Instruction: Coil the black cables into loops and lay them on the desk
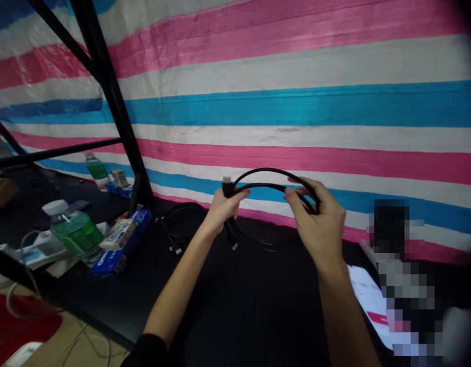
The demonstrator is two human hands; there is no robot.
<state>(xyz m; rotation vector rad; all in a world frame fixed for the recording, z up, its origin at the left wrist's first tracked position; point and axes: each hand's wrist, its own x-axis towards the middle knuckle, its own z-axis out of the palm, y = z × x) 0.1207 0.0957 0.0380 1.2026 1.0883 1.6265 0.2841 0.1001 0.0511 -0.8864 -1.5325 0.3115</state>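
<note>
**Striped tarp backs a cable coil held in two hands**

Pink, white and blue tarp (281, 102) hangs behind a black table (235, 306) in the head view, where a person holds a looped black cable (271, 172) just above the surface. The left hand (225, 206) has its grip closed around the gathered strands beside a pale plug (227, 180). The right hand (320, 220) pinches the far side of the loop, so the arc stands between the two grips and rises above both. A loose end (234, 245) dangles below the left hand.

The loops look springy: if either grip slackens, the coil could spring open and spill onto the table. The dangling end could also snag the second coil (184, 223) that lies near the left wrist.

A green bottle (73, 230) and blue boxes (121, 242) lie well to the left, behind a black frame (116, 117). A white sheet (367, 295) lies at the right.
</note>
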